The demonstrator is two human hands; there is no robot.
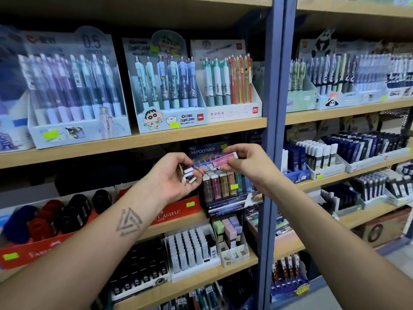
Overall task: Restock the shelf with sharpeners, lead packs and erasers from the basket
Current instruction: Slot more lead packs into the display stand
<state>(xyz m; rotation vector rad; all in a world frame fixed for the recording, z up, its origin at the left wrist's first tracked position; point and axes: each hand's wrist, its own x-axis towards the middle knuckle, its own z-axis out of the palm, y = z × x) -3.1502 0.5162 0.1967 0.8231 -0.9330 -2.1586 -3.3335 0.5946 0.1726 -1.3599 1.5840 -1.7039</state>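
Pinching a slim pink eraser by its end, the right hand holds it level just above the Hi-Polymer display, apparently lining it up with the upright rows of like-coloured sticks below. The left hand sits close beside, palm up, fingers curled round a small clutch of spares (white and blue ends showing; how many is hard to tell), kept within easy reach so the right can feed from it. The display stands on the middle shelf, right against the blue upright. To its left, red Faber-Castell trays hold round sharpeners in black, red and blue; one level down are boxed lead packs and pastel erasers. Pen boxes fill the shelf above. No basket is in view. By the look of it, the eraser step is under way, and the stick still needs turning upright to slot in.
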